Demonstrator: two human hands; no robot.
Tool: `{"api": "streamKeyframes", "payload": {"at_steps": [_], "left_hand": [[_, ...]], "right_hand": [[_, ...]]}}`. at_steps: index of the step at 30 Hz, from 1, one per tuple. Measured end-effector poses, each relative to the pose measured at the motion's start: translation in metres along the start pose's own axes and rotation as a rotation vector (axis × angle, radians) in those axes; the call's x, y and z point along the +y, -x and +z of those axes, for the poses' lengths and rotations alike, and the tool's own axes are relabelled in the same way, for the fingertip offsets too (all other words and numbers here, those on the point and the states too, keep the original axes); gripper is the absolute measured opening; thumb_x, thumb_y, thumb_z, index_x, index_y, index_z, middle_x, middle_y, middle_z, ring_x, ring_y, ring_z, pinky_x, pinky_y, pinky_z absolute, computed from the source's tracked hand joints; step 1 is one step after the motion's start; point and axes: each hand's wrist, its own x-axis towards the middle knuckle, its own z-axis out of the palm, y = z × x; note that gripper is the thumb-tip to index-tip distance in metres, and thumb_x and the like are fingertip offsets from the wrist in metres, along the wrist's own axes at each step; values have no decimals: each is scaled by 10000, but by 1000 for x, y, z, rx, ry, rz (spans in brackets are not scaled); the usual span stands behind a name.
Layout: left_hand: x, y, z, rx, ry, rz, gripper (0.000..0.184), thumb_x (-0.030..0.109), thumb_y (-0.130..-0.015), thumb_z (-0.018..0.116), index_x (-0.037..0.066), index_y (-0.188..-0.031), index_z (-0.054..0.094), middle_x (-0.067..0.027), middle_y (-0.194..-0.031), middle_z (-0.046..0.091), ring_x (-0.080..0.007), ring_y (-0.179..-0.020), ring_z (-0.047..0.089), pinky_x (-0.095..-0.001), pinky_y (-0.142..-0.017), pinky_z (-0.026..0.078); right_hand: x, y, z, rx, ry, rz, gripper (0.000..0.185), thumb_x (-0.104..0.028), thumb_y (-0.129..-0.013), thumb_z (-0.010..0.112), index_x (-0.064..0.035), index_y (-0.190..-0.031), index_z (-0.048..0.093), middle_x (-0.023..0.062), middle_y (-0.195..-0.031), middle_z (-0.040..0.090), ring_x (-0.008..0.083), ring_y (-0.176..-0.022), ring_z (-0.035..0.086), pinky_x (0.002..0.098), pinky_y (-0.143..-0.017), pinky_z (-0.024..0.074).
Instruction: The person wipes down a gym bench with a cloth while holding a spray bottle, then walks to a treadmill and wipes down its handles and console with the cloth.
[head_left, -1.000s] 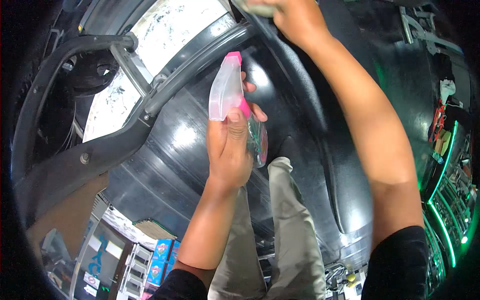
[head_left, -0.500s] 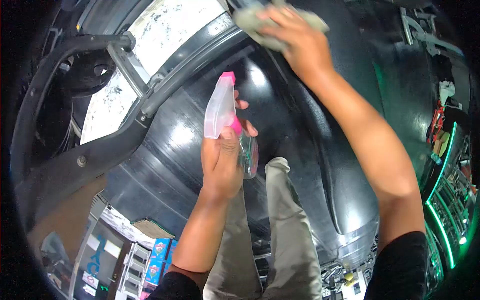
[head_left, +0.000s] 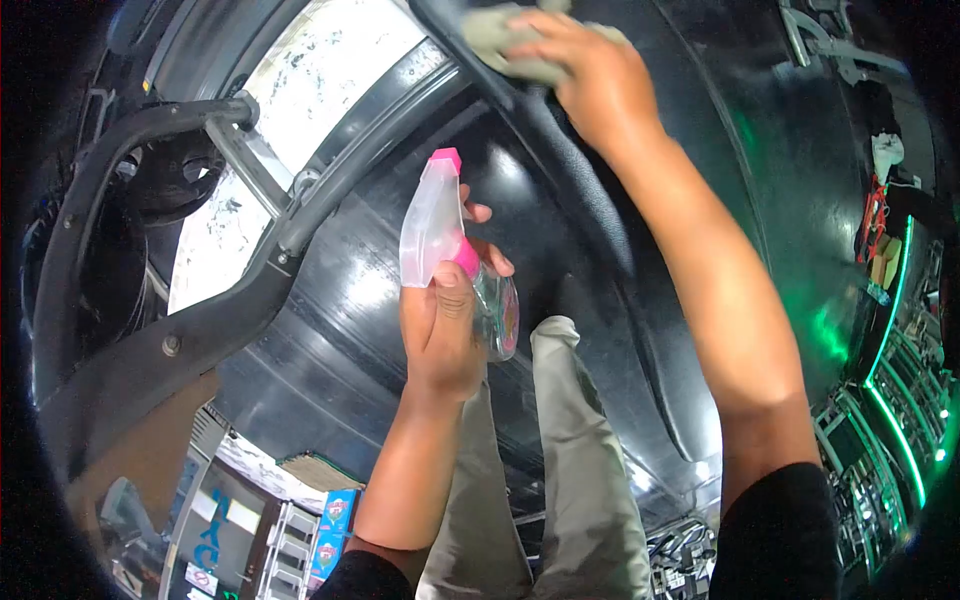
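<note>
My left hand (head_left: 450, 310) is wrapped round a clear spray bottle (head_left: 500, 325) with a translucent white and pink spray head, held upright in the middle of the view. At the top, my right hand (head_left: 605, 85) grips a pale greenish-grey cloth (head_left: 500, 40) and presses it on a dark, glossy panel (head_left: 700, 130). Motion blurs the cloth's edge a little. A raised dark ridge (head_left: 570, 170) runs down the panel just below the cloth.
On the left, a black metal frame arm (head_left: 170, 345) with a bolt curves up beside a bright window-like opening (head_left: 330, 80). Blue boxes (head_left: 333, 535) stand at lower left. A green light strip (head_left: 895, 430) runs along the right. My trousered legs (head_left: 575, 440) extend below.
My right hand and the cloth have shifted slightly left across the panel. The spray bottle stays in my left hand at nearly the same place, and the view has turned a little.
</note>
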Motion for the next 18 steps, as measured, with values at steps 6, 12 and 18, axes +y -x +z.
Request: {"api": "streamKeyframes", "payload": {"at_steps": [6, 12, 18], "left_hand": [[4, 6, -15, -6, 19, -87, 820, 601, -1026, 503, 11, -1563, 312, -101, -1352, 511, -135, -935, 584, -279, -651, 513], [6, 0, -36, 6, -76, -29, 835, 615, -1030, 479, -26, -1544, 327, -115, -1329, 520, -154, -948, 587, -314, -774, 505], [9, -5, -28, -23, -126, -2, 836, 620, -1030, 475, -35, -1534, 342, -123, -1315, 526, -161, -947, 595, -330, -814, 495]], "right_hand": [[-27, 84, -44, 5, 28, 142, 451, 204, -666, 571, -39, -1008, 736, 67, -1265, 703, 329, -1269, 622, 389, -1092, 495], [-10, 37, -15, 157, 107, 44, 408, 201, -657, 611, -62, -943, 734, 20, -1284, 711, 277, -1279, 630, 386, -1017, 543], [55, -97, 29, 249, -1030, 312, 275, -138, -1013, 541, 78, -925, 688, 157, -915, 728, 239, -837, 728, 348, -784, 590]]}}
